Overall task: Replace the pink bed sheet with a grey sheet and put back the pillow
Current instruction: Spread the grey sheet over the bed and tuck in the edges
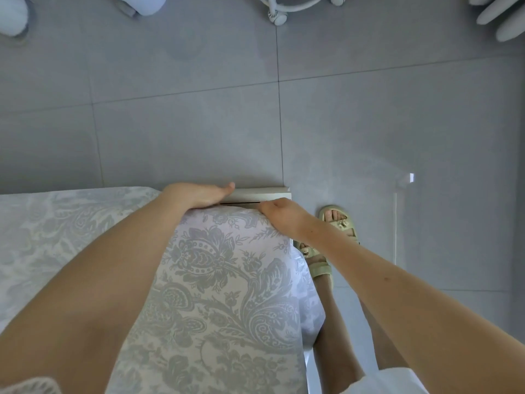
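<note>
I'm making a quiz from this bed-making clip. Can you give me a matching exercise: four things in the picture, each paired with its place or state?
Things:
1. left hand
2. right hand
3. sandal
4. patterned sheet

Places or states:
A. on the grey tiled floor, beside the bed
B. lying palm down at the corner, fingers toward the white bed frame
C. spread over the mattress, grey floral print
D. pressing the sheet's edge down at the corner nearest the sandal

Pairs: 1-B, 2-D, 3-A, 4-C
</note>
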Motion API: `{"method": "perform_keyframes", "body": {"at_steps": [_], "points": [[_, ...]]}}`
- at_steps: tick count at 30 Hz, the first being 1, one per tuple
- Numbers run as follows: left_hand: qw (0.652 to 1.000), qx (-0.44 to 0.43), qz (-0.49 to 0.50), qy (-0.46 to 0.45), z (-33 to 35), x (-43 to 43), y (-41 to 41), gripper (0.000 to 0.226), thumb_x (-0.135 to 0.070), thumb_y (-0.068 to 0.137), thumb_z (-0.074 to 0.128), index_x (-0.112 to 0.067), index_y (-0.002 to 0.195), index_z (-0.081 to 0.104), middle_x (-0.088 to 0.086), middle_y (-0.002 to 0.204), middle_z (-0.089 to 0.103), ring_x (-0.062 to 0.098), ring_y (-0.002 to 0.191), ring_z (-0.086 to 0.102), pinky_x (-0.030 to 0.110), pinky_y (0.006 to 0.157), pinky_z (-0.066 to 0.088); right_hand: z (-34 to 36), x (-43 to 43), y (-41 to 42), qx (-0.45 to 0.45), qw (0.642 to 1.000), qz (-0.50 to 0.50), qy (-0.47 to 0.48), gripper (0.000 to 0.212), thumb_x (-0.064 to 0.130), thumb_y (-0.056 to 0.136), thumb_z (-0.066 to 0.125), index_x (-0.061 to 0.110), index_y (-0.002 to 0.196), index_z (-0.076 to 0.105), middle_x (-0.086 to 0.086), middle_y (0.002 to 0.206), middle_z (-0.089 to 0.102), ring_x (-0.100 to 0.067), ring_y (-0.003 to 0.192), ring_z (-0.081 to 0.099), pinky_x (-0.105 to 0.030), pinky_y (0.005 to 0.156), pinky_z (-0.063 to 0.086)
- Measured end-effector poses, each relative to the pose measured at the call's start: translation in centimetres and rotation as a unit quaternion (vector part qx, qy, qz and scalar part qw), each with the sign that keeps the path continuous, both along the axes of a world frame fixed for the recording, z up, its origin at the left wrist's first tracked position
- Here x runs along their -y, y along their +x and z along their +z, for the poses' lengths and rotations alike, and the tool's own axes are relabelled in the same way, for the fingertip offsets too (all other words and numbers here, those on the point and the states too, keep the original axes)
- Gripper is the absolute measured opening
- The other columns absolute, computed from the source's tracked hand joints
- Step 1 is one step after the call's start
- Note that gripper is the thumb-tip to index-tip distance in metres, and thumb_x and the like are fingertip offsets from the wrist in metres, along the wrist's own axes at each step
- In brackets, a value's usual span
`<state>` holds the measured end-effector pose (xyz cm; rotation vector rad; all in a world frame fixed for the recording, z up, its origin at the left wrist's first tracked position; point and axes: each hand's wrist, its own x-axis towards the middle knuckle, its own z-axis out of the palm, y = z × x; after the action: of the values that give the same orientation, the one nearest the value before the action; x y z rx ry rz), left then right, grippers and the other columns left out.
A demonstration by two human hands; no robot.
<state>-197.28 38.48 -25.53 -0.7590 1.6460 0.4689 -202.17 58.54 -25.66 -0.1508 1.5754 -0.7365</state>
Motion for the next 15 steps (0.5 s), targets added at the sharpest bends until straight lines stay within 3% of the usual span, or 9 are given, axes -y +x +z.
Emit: {"method": "perform_keyframes", "body": {"at_steps": [3, 5, 7, 9, 11, 13, 15], "points": [[0.999, -0.001, 0.043, 0.009, -0.9, 0.0, -0.1, 0.087, -0.077, 0.085, 0.011, -0.02, 0.141, 0.044, 0.001, 0.15, 0.035, 0.02, 0.138, 0.032, 0.039, 0.116, 0.018, -0.5, 0.1, -0.3, 0.004, 1.0, 0.005, 0.026, 0.05, 0.042, 0.097, 0.029, 0.005, 0.087, 0.061, -0.009, 0.091, 0.063, -0.026, 0.096, 0.058, -0.035, 0.086, 0.043], [0.994, -0.051, 0.094, 0.018, -0.6, 0.3, 0.1, 0.088, -0.072, 0.087, 0.004, -0.016, 0.121, 0.063, 0.003, 0.134, 0.053, 0.021, 0.129, 0.044, 0.037, 0.113, 0.023, -1.0, 0.4, -0.5, -0.008, 0.999, 0.003, 0.045, 0.056, 0.048, 0.099, 0.025, 0.007, 0.076, 0.056, -0.008, 0.079, 0.059, -0.027, 0.089, 0.056, -0.033, 0.081, 0.041], [0.979, -0.144, 0.141, -0.007, 0.4, 0.3, 0.3, 0.08, -0.064, 0.092, 0.006, -0.015, 0.095, 0.069, 0.007, 0.107, 0.067, 0.024, 0.112, 0.058, 0.034, 0.102, 0.036, -1.4, 0.5, -0.4, -0.026, 0.998, -0.006, 0.064, 0.056, 0.05, 0.099, 0.022, 0.013, 0.064, 0.044, -0.003, 0.067, 0.049, -0.025, 0.08, 0.052, -0.032, 0.074, 0.037], [0.963, -0.245, 0.091, -0.068, 1.8, -0.4, 0.7, 0.072, -0.061, 0.095, 0.013, -0.013, 0.09, 0.067, 0.008, 0.096, 0.07, 0.027, 0.101, 0.062, 0.037, 0.094, 0.043, -1.6, 0.4, -0.2, -0.034, 0.997, -0.013, 0.075, 0.057, 0.052, 0.099, 0.02, 0.014, 0.063, 0.044, -0.003, 0.068, 0.049, -0.026, 0.082, 0.052, -0.032, 0.074, 0.036], [0.938, -0.329, -0.009, -0.11, 3.3, -2.3, 0.9, 0.079, -0.064, 0.091, 0.013, -0.007, 0.093, 0.067, 0.01, 0.096, 0.07, 0.03, 0.097, 0.061, 0.04, 0.087, 0.046, -1.5, 0.5, -0.2, -0.041, 0.996, -0.007, 0.075, 0.062, 0.054, 0.099, 0.016, 0.011, 0.073, 0.054, -0.005, 0.076, 0.055, -0.029, 0.093, 0.056, -0.032, 0.078, 0.038], [0.897, -0.432, -0.066, -0.07, 4.7, -5.3, 0.7, 0.075, -0.058, 0.088, 0.015, -0.005, 0.094, 0.068, 0.011, 0.095, 0.069, 0.03, 0.092, 0.061, 0.038, 0.083, 0.045, -1.2, 0.2, -0.6, -0.068, 0.994, -0.035, 0.078, 0.069, 0.053, 0.1, 0.014, 0.005, 0.099, 0.063, -0.013, 0.099, 0.063, -0.032, 0.106, 0.056, -0.035, 0.088, 0.04], [0.86, -0.495, -0.119, 0.009, 5.3, -8.5, 0.6, 0.061, -0.048, 0.092, 0.022, -0.01, 0.094, 0.07, 0.003, 0.095, 0.07, 0.026, 0.091, 0.06, 0.029, 0.082, 0.039, -1.2, -1.3, -0.8, -0.096, 0.975, -0.183, 0.079, 0.067, 0.05, 0.101, 0.017, 0.005, 0.102, 0.066, -0.015, 0.102, 0.067, -0.031, 0.101, 0.06, -0.037, 0.093, 0.044]]}}
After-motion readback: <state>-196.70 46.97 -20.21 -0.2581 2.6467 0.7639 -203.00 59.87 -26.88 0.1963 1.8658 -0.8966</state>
